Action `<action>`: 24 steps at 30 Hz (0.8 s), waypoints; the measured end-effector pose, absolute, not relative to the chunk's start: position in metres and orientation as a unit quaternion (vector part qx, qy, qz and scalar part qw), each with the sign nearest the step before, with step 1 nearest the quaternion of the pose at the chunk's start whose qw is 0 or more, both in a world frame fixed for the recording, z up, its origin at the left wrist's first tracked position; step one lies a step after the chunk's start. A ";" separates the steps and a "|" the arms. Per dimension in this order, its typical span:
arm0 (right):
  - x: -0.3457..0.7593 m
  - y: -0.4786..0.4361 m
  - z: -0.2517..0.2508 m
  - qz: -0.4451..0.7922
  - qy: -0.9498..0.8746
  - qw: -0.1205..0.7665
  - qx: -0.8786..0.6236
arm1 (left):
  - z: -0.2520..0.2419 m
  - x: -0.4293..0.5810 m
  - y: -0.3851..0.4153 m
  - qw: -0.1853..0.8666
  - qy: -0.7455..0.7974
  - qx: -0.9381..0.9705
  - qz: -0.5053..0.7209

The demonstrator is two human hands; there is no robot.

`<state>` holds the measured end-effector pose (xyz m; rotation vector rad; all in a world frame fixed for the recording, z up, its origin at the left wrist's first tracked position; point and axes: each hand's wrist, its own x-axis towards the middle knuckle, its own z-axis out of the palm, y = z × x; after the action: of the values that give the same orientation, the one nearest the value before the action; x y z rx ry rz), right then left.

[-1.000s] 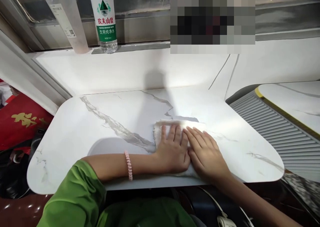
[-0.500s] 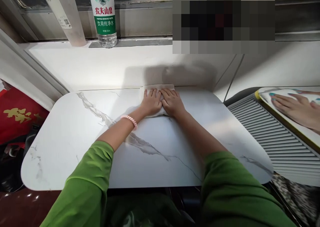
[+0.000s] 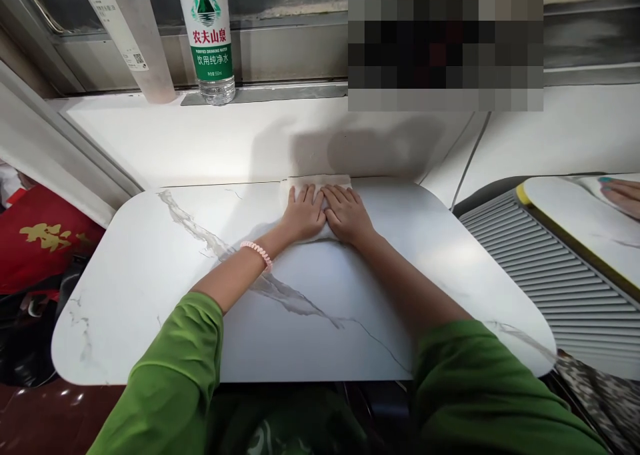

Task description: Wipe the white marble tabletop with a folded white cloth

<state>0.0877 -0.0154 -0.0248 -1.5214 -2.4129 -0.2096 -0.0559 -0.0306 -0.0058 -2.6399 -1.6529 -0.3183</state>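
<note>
1 white cloth (image 3: 320, 181) lies at the back edge of the counter (image 3: 125, 275), under the left hand (image 3: 304, 216) and right hand (image 3: 349, 217), fingers flat, unclenched; work looks unfinished, how much remains cannot be told.

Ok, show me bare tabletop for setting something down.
On the table, bare patches lie left, between its rounded end and the left forearm, and right, between the right forearm and the ribbed panel; another lies between the forearms. The back middle is crowded: left hand, right hand and cloth fill it.
</note>
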 end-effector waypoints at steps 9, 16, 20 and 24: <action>0.044 -0.162 -0.019 -0.088 -0.858 0.138 -0.487 | 0.000 -0.109 -0.173 0.003 -0.501 -0.862 -0.082; -0.005 -0.249 -0.007 -0.043 -0.898 0.174 -0.401 | 0.007 -0.163 -0.278 0.041 -0.516 -0.852 -0.075; -0.032 -0.232 -0.003 -0.011 -0.912 0.175 -0.370 | 0.010 -0.187 -0.274 0.042 -0.556 -0.827 -0.072; -0.064 -0.189 -0.004 0.019 -0.912 0.186 -0.365 | 0.008 -0.215 -0.239 0.045 -0.583 -0.808 -0.070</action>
<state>-0.0641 -0.1893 -0.0040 -1.0273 -2.5685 0.0530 -0.2146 -0.2390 0.0081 -2.4687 -1.7798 -0.2152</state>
